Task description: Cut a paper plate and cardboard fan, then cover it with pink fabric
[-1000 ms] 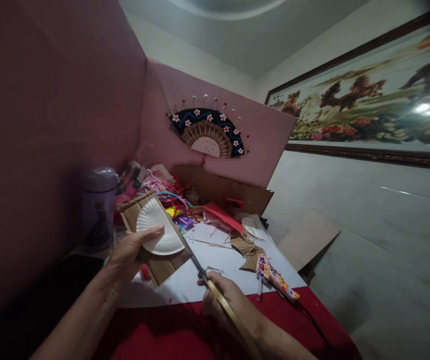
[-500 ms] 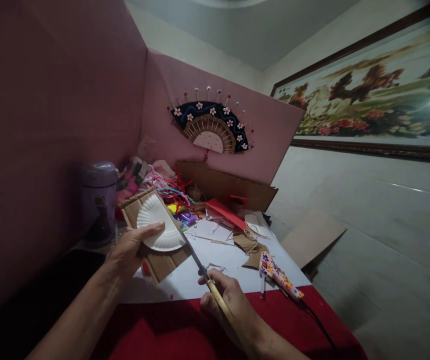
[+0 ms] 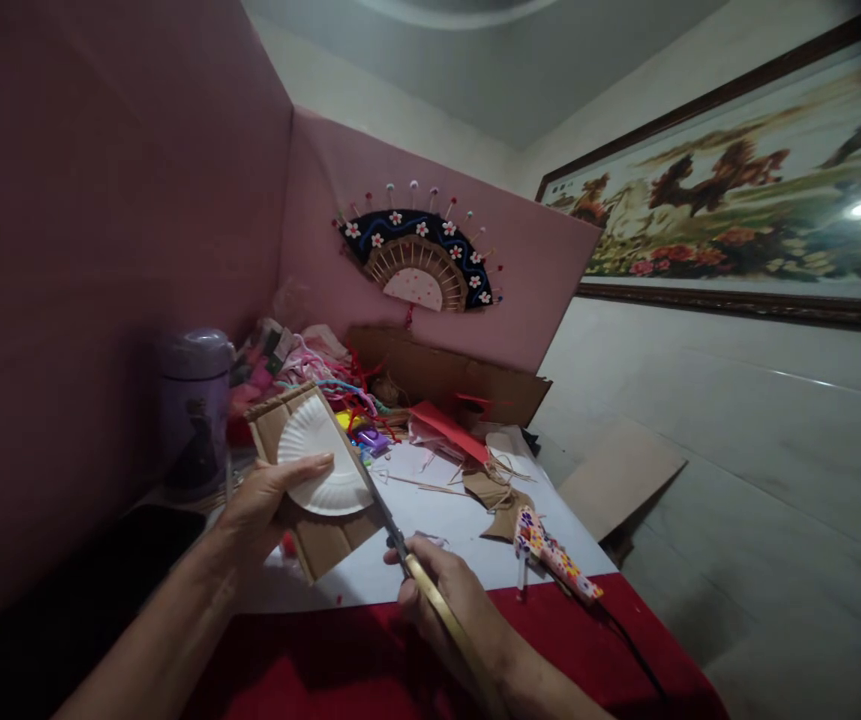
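My left hand pinches a white half paper plate flat against a piece of brown corrugated cardboard, thumb on top of the plate and the other fingers hidden underneath. My right hand is closed round a pair of scissors with yellowish handles. Their blades lie along the right edge of the cardboard, close to the plate's lower right corner. How far the blades are apart cannot be made out.
A flowered glue gun lies on the right of the white sheet. Cardboard scraps and red paper are behind it. A purple flask stands left. A decorated fan hangs on the pink panel.
The view has tilted slightly. Both hands keep their holds, and the scissors have shifted a little to the left along the cardboard's edge.
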`<state>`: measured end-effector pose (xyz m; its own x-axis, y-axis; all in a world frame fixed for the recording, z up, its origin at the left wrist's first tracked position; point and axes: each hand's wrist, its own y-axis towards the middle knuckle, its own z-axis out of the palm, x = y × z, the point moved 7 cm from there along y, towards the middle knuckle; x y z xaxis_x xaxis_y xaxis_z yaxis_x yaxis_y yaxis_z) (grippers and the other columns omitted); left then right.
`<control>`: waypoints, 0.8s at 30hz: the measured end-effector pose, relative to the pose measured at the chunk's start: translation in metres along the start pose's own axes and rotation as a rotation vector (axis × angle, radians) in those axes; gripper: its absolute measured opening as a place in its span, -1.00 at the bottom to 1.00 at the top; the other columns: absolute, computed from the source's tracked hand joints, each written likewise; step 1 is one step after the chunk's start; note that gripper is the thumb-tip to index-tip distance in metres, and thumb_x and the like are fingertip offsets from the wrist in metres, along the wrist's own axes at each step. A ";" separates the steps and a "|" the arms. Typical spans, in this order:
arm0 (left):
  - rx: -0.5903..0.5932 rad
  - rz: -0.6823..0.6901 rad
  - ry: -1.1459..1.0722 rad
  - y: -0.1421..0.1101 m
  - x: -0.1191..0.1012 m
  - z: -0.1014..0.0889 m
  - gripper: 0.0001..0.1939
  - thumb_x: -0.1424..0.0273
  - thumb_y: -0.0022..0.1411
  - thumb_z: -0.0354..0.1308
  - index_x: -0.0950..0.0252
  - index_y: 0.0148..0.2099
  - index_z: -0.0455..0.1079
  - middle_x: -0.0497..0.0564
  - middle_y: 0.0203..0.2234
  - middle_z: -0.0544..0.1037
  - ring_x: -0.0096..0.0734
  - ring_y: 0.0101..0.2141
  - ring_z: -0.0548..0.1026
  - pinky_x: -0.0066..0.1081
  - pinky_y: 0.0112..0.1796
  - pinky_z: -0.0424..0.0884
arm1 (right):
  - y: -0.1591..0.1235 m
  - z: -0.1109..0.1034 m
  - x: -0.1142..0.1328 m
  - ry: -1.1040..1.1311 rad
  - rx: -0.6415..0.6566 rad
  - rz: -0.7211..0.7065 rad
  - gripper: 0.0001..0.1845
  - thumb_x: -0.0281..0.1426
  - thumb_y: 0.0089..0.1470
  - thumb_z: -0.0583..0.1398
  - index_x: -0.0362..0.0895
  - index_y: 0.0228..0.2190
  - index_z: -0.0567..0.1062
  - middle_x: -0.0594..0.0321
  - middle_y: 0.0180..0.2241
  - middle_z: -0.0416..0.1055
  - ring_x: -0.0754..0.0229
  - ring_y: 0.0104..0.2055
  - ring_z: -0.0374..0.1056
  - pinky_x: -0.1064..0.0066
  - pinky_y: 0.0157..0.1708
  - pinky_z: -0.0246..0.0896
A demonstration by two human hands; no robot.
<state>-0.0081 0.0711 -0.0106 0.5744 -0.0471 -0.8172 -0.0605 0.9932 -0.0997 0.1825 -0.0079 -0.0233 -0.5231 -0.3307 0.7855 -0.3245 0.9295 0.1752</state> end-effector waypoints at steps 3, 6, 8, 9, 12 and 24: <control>-0.001 -0.021 0.006 -0.001 0.002 0.000 -0.90 0.67 -0.11 0.24 0.47 -0.45 0.51 0.03 -0.64 0.57 -0.34 -0.68 0.50 -0.38 -0.66 0.52 | 0.001 0.000 0.003 -0.002 -0.005 0.000 -0.26 0.22 -0.07 0.02 -0.19 -0.22 0.43 0.29 -0.59 0.30 0.28 -0.56 0.18 0.50 -0.55 0.05; -0.011 -0.026 -0.019 0.000 0.002 0.000 -0.89 0.69 -0.11 0.24 0.47 -0.45 0.50 0.04 -0.63 0.58 -0.37 -0.66 0.51 -0.44 -0.64 0.51 | 0.003 0.001 0.002 0.025 -0.013 0.010 -0.28 0.21 -0.08 0.04 -0.19 -0.25 0.43 0.30 -0.60 0.32 0.29 -0.57 0.18 0.51 -0.56 0.05; -0.017 -0.021 -0.028 0.000 0.002 -0.001 -0.88 0.70 -0.11 0.23 0.47 -0.45 0.51 0.05 -0.62 0.59 -0.38 -0.66 0.51 -0.47 -0.63 0.51 | 0.004 0.002 0.000 0.048 -0.027 0.014 -0.32 0.18 -0.07 0.07 -0.19 -0.27 0.43 0.30 -0.62 0.32 0.30 -0.59 0.18 0.51 -0.58 0.04; -0.019 -0.018 -0.032 0.000 0.002 -0.001 -0.87 0.70 -0.11 0.23 0.46 -0.44 0.51 0.05 -0.62 0.59 -0.38 -0.65 0.51 -0.47 -0.63 0.52 | 0.005 0.003 -0.001 0.056 -0.037 0.014 -0.34 0.16 -0.07 0.08 -0.19 -0.29 0.43 0.30 -0.63 0.32 0.30 -0.60 0.17 0.51 -0.58 0.03; -0.020 -0.028 -0.019 0.001 0.002 -0.002 -0.88 0.71 -0.12 0.23 0.46 -0.47 0.50 0.04 -0.64 0.59 -0.39 -0.67 0.51 -0.49 -0.64 0.51 | 0.007 0.006 -0.003 0.083 -0.064 0.016 -0.46 0.08 -0.08 0.16 -0.18 -0.37 0.42 0.30 -0.65 0.33 0.31 -0.62 0.14 0.51 -0.60 0.02; 0.013 -0.025 0.012 0.004 0.006 -0.001 -0.88 0.67 -0.12 0.26 0.48 -0.43 0.51 0.07 -0.62 0.60 -0.33 -0.62 0.53 -0.44 -0.59 0.52 | 0.004 0.005 -0.002 0.139 -0.033 0.042 -0.34 0.15 -0.11 0.13 -0.19 -0.26 0.43 0.30 -0.61 0.31 0.30 -0.59 0.16 0.51 -0.61 0.00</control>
<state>-0.0059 0.0748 -0.0163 0.5659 -0.0735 -0.8212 -0.0356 0.9929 -0.1133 0.1787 -0.0040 -0.0270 -0.4204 -0.2681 0.8668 -0.2772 0.9476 0.1586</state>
